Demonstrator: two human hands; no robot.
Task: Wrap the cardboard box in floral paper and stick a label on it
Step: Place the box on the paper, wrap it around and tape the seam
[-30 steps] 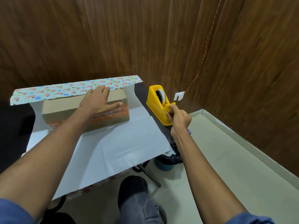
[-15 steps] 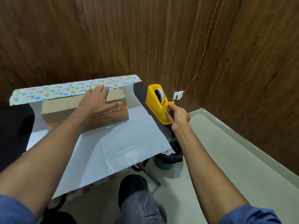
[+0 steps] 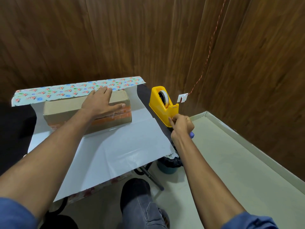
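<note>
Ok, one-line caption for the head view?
Left hand flat on the box atop floral paper; right hand pinching at the yellow tape dispenser.

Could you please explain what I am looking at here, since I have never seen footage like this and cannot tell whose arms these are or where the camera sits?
There is no machine here. A person wears a camera on the head, looking forward and down, so the two bare arms are the wearer's own.

On the table lies a sheet of floral paper, white side up, its far edge folded over to show the flowers. A cardboard box sits on it. The left hand lies flat on top of the box, its fingers straight.

At the table's right edge stands a yellow tape dispenser with a roll in it. The right hand is at the dispenser's front end, its fingers curled as if pinching tape, but the tape itself is too faint to see. Below are the wearer's knee and a bin on the floor.
</note>
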